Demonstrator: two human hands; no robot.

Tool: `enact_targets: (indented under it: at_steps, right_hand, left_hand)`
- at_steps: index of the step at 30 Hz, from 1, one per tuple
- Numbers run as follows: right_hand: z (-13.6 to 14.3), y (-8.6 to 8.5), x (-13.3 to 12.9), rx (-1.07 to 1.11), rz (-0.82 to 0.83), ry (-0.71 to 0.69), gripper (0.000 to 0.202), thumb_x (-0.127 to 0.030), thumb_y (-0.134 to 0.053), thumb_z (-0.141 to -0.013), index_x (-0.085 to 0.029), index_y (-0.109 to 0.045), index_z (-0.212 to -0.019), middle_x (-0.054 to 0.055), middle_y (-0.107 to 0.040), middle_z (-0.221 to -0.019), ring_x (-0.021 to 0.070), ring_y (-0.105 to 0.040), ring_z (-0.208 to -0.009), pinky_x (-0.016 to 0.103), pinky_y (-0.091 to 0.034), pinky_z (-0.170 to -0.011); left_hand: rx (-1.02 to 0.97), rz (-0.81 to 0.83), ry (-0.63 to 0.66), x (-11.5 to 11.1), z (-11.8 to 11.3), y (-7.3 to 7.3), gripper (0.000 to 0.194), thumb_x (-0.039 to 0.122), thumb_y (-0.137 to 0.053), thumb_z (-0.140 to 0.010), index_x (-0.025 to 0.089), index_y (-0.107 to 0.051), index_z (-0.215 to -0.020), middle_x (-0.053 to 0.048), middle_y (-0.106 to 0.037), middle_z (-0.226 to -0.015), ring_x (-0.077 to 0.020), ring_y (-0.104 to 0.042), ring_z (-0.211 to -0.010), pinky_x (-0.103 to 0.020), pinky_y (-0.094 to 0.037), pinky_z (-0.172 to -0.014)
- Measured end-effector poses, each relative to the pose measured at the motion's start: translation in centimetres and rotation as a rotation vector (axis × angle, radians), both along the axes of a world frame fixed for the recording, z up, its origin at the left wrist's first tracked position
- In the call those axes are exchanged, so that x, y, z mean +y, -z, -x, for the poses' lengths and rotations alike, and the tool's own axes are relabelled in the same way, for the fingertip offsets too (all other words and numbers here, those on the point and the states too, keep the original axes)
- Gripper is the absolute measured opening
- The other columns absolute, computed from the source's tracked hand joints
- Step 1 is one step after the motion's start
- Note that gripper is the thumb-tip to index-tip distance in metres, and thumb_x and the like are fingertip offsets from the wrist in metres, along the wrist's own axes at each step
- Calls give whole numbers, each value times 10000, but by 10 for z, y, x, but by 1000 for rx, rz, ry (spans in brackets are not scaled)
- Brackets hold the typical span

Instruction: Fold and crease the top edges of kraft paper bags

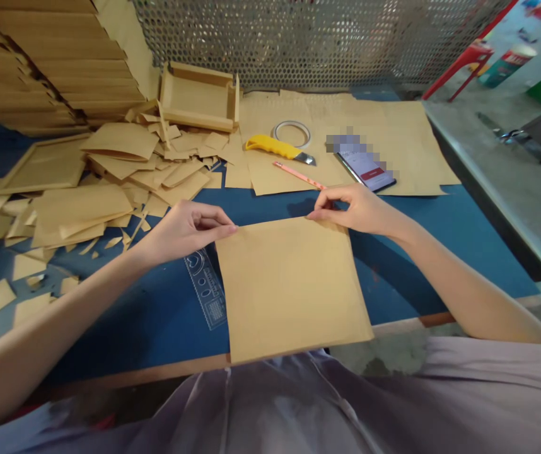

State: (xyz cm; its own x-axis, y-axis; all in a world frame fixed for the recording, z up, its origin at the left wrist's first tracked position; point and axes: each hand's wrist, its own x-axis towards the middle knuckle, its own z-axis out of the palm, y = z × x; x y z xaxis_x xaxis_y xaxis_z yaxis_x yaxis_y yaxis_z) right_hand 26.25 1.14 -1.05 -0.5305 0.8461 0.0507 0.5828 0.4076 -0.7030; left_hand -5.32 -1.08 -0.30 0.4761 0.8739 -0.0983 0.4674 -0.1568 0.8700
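A sheet of brown kraft paper point(292, 290) lies in front of me, its near edge reaching over the table's front edge. My left hand point(190, 230) pinches its far left corner between thumb and fingers. At the far edge, toward the right, my right hand point(353, 211) pinches the paper the same way. Partly under the sheet's left side sits a clear ruler point(204, 290) with cut-out shapes. Beyond my right hand lie a pink pencil point(299, 175), a yellow utility knife point(277, 149) with its blade showing, and a roll of tape point(292, 133).
Paper scraps point(171, 167) cover the blue table's point(147, 315) left side, with a folded cardboard tray point(199, 98) behind them. Stacked brown paper point(48, 57) rises at the back left. A phone point(365, 165) rests on flat brown sheets point(407, 139). Perforated metal point(270, 44) borders the back.
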Motion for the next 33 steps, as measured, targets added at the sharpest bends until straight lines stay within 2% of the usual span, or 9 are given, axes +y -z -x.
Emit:
enact_targets:
  at_steps: [5, 13, 17, 20, 22, 24, 27, 29, 33]
  right_hand:
    - [-12, 5, -4, 71, 36, 37, 324, -492, -658, -837, -195, -637, -709, 20, -633, -692, 144, -537, -645, 284, -397, -603]
    - [-13, 11, -1, 23, -88, 17, 270, -436, -658, -853, -199, -655, -723, 26, -654, -710, 143, -518, -641, 284, -396, -590]
    - [-11, 15, -2, 30, -157, 12, 230, -393, -658, -859, -200, -646, -734, 29, -656, -706, 147, -530, -627, 291, -414, -586]
    - [-14, 21, 0, 24, -261, 37, 197, -380, -674, -853, -201, -645, -778, 37, -662, -732, 154, -558, -632, 302, -456, -610]
    - [-17, 25, 1, -3, -378, 68, 183, -375, -682, -853, -195, -649, -854, 60, -676, -794, 179, -598, -693, 327, -492, -668]
    - [-19, 26, 1, -38, -506, 87, 187, -359, -667, -869, -188, -642, -940, 90, -688, -871, 217, -629, -808, 365, -513, -752]
    - [-17, 24, -2, -65, -628, 75, 144, -315, -596, -921, -197, -618, -1000, 107, -697, -951, 247, -632, -929, 401, -518, -821]
    - [-13, 23, -5, -62, -660, 49, 120, -289, -553, -944, -204, -608, -1008, 101, -700, -967, 246, -638, -937, 412, -520, -841]
    - [-4, 23, -11, -84, -654, -47, 133, -260, -520, -959, -193, -593, -1048, 109, -698, -1013, 252, -642, -1018, 431, -516, -919]
  left_hand:
    - [37, -13, 14, -1, 1, 5, 208, 374, -667, -820, 175, -726, -818, -25, -748, -744, -121, -675, -651, -163, -503, -575]
    - [78, 4, 124, -5, 5, -3, 232, 382, -583, -878, 171, -666, -826, -4, -685, -593, -122, -641, -523, -178, -467, -484]
    - [187, -174, 113, -9, 8, -2, 265, 417, -562, -898, 177, -669, -857, -1, -686, -614, -121, -613, -502, -197, -435, -458]
    - [310, -454, 75, -16, 16, -4, 274, 434, -552, -924, 192, -670, -972, -30, -726, -774, -160, -665, -628, -253, -517, -587]
    - [376, -667, 98, -22, 26, -6, 276, 415, -561, -935, 200, -656, -1079, -77, -734, -999, -223, -702, -882, -334, -560, -797]
    - [447, -818, 220, -31, 39, -5, 329, 368, -556, -951, 198, -608, -1228, -113, -660, -1256, -273, -627, -1156, -421, -500, -1007]
    - [585, -890, 431, -46, 58, -1, 463, 160, -393, -991, 211, -423, -1451, -99, -488, -1472, -252, -501, -1329, -437, -430, -1107]
    - [657, -893, 489, -57, 67, 3, 601, 65, -298, -967, 265, -269, -1533, -55, -430, -1514, -221, -470, -1355, -419, -413, -1129]
    - [714, -908, 351, -80, 70, 12, 677, 32, -271, -977, 334, -100, -1558, -16, -432, -1505, -196, -467, -1352, -403, -386, -1159]
